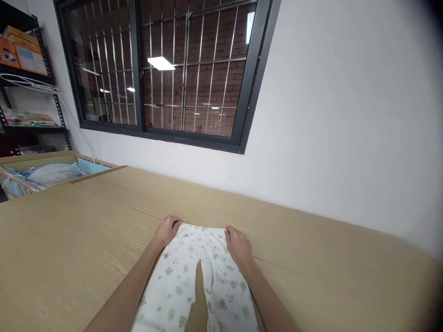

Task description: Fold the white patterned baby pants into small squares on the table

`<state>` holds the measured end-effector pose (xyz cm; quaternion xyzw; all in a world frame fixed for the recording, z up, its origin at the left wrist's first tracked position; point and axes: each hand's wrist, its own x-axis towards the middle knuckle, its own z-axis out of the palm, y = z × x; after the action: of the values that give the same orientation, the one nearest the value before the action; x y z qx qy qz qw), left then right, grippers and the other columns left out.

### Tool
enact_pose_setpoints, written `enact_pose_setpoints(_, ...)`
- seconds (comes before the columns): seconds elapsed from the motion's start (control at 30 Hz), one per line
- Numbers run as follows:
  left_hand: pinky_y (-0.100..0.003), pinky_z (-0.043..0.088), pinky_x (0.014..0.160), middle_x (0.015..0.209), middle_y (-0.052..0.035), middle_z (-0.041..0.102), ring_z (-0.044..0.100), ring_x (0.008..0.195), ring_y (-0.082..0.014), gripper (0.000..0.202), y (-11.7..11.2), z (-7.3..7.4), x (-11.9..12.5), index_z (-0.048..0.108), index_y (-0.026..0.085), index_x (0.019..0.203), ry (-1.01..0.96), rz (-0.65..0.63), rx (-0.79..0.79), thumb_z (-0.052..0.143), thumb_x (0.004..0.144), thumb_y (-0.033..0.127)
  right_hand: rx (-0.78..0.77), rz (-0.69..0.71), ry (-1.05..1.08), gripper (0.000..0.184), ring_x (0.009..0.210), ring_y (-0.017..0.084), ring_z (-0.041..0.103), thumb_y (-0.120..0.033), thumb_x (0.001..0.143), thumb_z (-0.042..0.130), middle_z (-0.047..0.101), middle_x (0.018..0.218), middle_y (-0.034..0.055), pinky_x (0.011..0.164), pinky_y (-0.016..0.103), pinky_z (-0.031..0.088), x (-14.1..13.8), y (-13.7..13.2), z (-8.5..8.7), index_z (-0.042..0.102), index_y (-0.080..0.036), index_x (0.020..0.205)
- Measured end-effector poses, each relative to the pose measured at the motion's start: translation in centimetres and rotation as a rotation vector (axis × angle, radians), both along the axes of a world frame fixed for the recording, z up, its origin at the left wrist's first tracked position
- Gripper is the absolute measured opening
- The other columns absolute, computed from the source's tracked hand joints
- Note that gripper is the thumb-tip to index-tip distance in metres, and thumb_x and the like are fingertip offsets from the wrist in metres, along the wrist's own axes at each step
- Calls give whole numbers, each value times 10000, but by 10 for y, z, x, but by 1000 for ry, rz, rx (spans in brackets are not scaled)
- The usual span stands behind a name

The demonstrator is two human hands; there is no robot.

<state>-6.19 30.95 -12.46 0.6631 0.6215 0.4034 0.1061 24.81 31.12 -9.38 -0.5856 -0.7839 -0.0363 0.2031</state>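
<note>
A pair of white baby pants (180,272) with a small green and grey print lies spread on the tan table, waistband away from me. Its two legs run toward me and past the bottom edge of the view, with a gap between them. At the left end of the waistband, my left hand (168,228) grips the corner with thumb and curled fingers. My right hand (238,243) pinches the opposite corner of the waistband. Between the hands the waistband looks fairly straight, and some creases show near the crotch and on the right leg.
The tan tabletop (86,240) has a seam running across it. At the back left stands a wooden-rimmed crib-like box (100,173) with blue and pale cloth inside. Behind it is a black shelf rack (59,110) holding boxes. A white wall (328,115) and barred window (194,69) border the table.
</note>
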Motion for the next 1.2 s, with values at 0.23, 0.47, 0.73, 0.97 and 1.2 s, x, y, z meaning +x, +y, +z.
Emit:
enact_pose_setpoints(0.23, -352, 452, 980, 1042, -101, 739, 634, 1046, -231, 254, 3, -6, -1, 752, 184, 983, 17, -12, 13, 515, 947, 269, -45, -32, -10, 289, 892, 221, 699, -261, 1063, 372, 756, 1001, 81, 719, 294, 384, 2, -1, 2, 654, -203, 1080)
enact_pose_setpoints(0.47, -349, 462, 934, 1000, -87, 725, 629, 981, -219, 210, -1, -3, 1, 739, 177, 1007, 21, -9, 16, 584, 902, 272, -39, -10, 33, 300, 932, 218, 696, -253, 1057, 381, 755, 1051, 76, 738, 291, 389, 3, -2, 3, 674, -206, 1093)
enact_pose_setpoints(0.73, -304, 478, 851, 975, -72, 739, 643, 904, -186, 204, 0, -4, -1, 721, 172, 965, -39, -43, 1, 543, 914, 259, -58, -22, 8, 287, 937, 206, 692, -250, 1054, 405, 752, 1064, 72, 734, 279, 386, 1, -2, 5, 689, -220, 1086)
enact_pose_setpoints(0.97, -291, 495, 797, 930, -56, 761, 671, 858, -180, 238, 1, -6, -3, 718, 177, 957, -110, -34, -38, 498, 920, 258, -70, -34, 51, 209, 879, 194, 691, -264, 1053, 455, 754, 989, 44, 678, 277, 355, 3, 2, 4, 658, -218, 1029)
enact_pose_setpoints(1.2, -310, 511, 832, 981, -76, 767, 678, 896, -197, 255, -1, -1, 1, 730, 167, 976, -111, -26, -34, 517, 915, 293, -62, -49, 37, 252, 924, 195, 697, -236, 1049, 453, 755, 1055, 52, 693, 273, 372, 0, 0, 7, 703, -219, 1027)
